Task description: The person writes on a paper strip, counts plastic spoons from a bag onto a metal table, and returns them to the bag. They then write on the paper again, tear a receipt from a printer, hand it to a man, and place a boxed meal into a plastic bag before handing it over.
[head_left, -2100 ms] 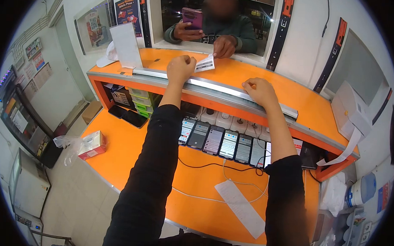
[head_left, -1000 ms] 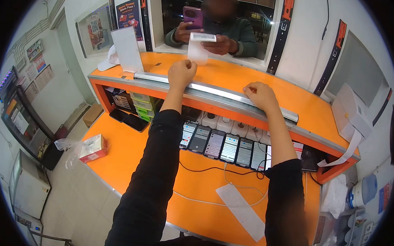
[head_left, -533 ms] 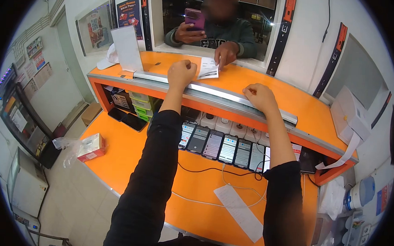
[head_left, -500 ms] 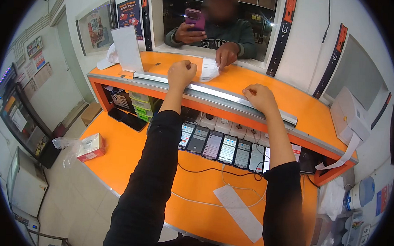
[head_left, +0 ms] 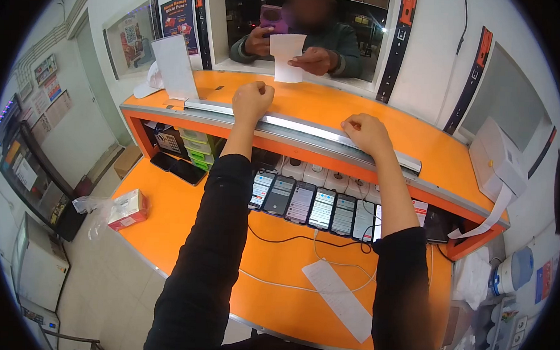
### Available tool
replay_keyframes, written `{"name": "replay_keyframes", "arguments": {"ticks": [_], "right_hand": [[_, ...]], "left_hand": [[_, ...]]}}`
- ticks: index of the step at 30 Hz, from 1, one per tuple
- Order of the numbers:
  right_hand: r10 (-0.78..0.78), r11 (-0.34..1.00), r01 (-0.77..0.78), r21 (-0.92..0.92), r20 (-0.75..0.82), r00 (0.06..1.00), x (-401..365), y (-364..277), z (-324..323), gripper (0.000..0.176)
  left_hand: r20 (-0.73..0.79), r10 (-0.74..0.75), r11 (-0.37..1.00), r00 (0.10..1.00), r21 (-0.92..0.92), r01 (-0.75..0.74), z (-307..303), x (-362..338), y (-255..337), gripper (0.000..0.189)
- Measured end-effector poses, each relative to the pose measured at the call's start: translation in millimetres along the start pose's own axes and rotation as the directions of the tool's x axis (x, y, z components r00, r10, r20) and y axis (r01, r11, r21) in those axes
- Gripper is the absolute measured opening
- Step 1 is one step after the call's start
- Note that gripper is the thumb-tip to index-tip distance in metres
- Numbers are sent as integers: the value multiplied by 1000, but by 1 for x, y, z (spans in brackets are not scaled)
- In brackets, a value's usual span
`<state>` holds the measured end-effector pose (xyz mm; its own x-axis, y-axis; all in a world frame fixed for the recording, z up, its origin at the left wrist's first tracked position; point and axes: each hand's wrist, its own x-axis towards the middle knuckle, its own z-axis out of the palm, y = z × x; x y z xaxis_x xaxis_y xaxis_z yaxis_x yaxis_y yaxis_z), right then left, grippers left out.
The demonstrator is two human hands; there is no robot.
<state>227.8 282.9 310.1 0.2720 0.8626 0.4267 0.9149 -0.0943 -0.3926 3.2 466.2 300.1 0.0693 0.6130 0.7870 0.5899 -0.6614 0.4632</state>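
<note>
My left hand (head_left: pixel 253 104) is closed in a loose fist and rests at the metal strip (head_left: pixel 306 128) along the raised orange counter (head_left: pixel 393 117). Nothing shows in its fingers. Farther right, my right hand (head_left: pixel 366 133) lies over the same strip with its fingers curled in, also with nothing visible in it. Across the counter, a person at the window (head_left: pixel 352 42) holds up a white paper slip (head_left: pixel 287 57) in one hand and a purple phone (head_left: pixel 271 17) in the other. Below my hands, several lit phones (head_left: pixel 322 208) stand in a row under the shelf.
A long printed paper (head_left: pixel 337 300) and thin cables (head_left: pixel 288 287) lie on the lower orange desk (head_left: pixel 271 255). A small red-and-white box (head_left: pixel 128 209) sits at the desk's left edge. On the right stands a white printer (head_left: pixel 494 161) with paper hanging out. A white panel (head_left: pixel 175 66) stands on the counter's left.
The person at the window has lifted the paper slip off the counter and holds it upright beside the phone. My hands stay in nearly the same place; the view has shifted slightly.
</note>
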Motion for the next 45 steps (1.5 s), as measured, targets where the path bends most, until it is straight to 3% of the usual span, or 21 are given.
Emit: {"name": "replay_keyframes", "arguments": {"ticks": [9, 12, 15, 17, 20, 21, 24, 25, 28, 33, 36, 39, 41, 43, 45], "right_hand": [[-1, 1000, 1, 3, 7, 1000, 0, 0, -1, 31], [-47, 997, 46, -60, -24, 999, 1, 2, 1, 33], [-71, 997, 71, -29, 6, 997, 8, 8, 9, 36], [-77, 996, 76, -38, -29, 997, 11, 12, 5, 36], [-75, 996, 74, -56, -22, 997, 1, 8, 6, 37], [-78, 996, 77, -52, -13, 997, 4, 7, 4, 36], [-64, 996, 65, -61, 13, 998, 4, 4, 6, 36], [-68, 995, 68, -74, -1, 998, 4, 7, 6, 36], [-37, 994, 39, -103, 19, 999, -3, -9, -2, 37], [-4, 997, 10, -72, 79, 997, -2, -2, -3, 39], [-143, 987, 157, 28, -279, 950, -5, 1, 7, 57], [-126, 959, 227, 168, -467, 875, -12, 0, 2, 76], [-117, 942, 273, 194, -572, 812, -11, -11, 5, 76], [-134, 941, 295, 167, -617, 775, -17, -8, -1, 75], [-282, 923, 385, 10, -663, 693, -16, 1, -3, 75]], "left_hand": [[26, -20, 1000, 999, 16, 20, 3, 0, -4, 32], [124, -78, 997, 989, 14, 76, 9, 4, -7, 34], [323, -99, 995, 941, 30, 94, 2, 6, -10, 49], [404, -20, 997, 914, 79, -13, -4, 1, -9, 52], [396, 111, 933, 912, 274, -232, -16, -19, -6, 51], [390, 87, 939, 917, 275, -206, -27, -26, -1, 45], [96, 264, 944, 960, 176, -278, -14, -39, -20, 42], [124, 210, 959, 970, 166, -229, -12, -40, -18, 38], [-3, 251, 944, 968, 223, -244, -5, -46, -20, 37], [45, 213, 951, 976, 220, -217, -2, -44, -15, 37], [36, 214, 950, 976, 225, -216, -6, -47, -14, 37], [-4, 220, 954, 975, 212, -214, -8, -48, -15, 35], [-46, 234, 956, 971, 189, -222, -15, -46, -19, 35], [-64, 262, 957, 963, 145, -250, -8, -47, -14, 34], [18, 219, 961, 975, 167, -219, -5, -48, -5, 34]]}}
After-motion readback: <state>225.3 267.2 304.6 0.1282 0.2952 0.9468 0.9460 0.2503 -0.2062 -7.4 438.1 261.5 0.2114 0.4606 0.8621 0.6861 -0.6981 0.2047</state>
